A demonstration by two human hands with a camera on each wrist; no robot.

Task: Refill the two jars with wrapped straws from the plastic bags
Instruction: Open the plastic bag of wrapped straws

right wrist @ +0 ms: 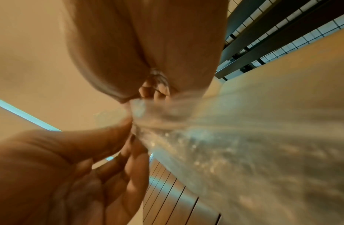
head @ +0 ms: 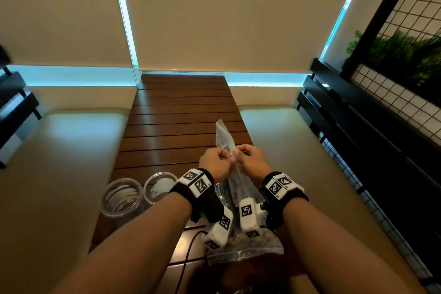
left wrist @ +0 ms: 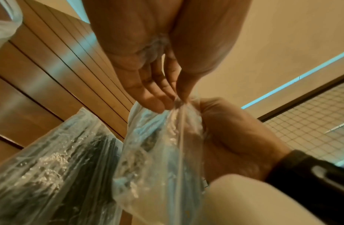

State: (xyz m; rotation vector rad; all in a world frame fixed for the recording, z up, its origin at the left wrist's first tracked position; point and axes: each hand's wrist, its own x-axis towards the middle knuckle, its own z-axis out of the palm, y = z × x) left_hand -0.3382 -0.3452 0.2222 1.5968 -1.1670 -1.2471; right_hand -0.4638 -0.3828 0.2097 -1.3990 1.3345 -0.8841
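A long clear plastic bag [head: 223,137] with wrapped straws stands upright over the wooden table [head: 181,112]. My left hand [head: 225,156] and right hand [head: 241,155] pinch it at mid-height, knuckles almost touching. In the left wrist view my left fingertips [left wrist: 176,99] pinch the gathered plastic of the bag [left wrist: 161,152], against my right hand [left wrist: 234,134]. The right wrist view shows the bag [right wrist: 225,144] bunched between both hands. A second crinkled bag [left wrist: 51,167] with dark straws lies to the left. Two clear jars [head: 121,196] [head: 160,186] stand left of my left wrist.
Cream cushioned benches [head: 59,162] flank the narrow table on both sides. A black frame with a wire grid [head: 393,114] and a green plant [head: 405,55] runs along the right. A dark cable [head: 188,253] trails over the table's near end.
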